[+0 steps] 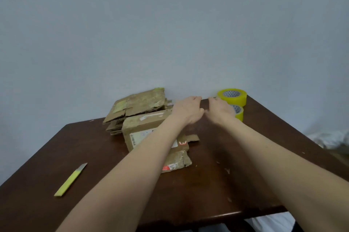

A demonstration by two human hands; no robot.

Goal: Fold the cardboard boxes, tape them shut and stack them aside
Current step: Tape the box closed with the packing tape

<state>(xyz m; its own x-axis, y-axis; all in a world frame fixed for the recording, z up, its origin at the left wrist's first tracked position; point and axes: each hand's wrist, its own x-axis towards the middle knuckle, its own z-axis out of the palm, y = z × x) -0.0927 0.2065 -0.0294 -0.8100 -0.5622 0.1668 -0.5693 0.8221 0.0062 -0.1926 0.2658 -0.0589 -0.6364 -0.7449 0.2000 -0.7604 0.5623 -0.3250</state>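
Reaching across the counter with both forearms, I pass the yellow utility knife at the lower left of the frame. It lies well apart from everything else, blade end pointing away, parked where I judge it can cut tape without being in the way. Past it, near the middle, sits the cardboard box under my left forearm, already folded into shape, with a loose flap sticking out on its right side. It carries a white shipping label whose print is too small to read, and red-and-white marks at its near corners that I cannot make out as words. My left hand and right hand lie close together beyond the box, backs up and fingers bent forward. Both are blurred, so I cannot tell whether either grips anything. The right one covers part of the nearer tape roll, which suggests I am going for tape to seal the box. Left of my hands, the stack of flattened cardboard waits against the box's far side. At the counter's far right corner stands the second tape roll, its core printed with a dark pattern I cannot read.
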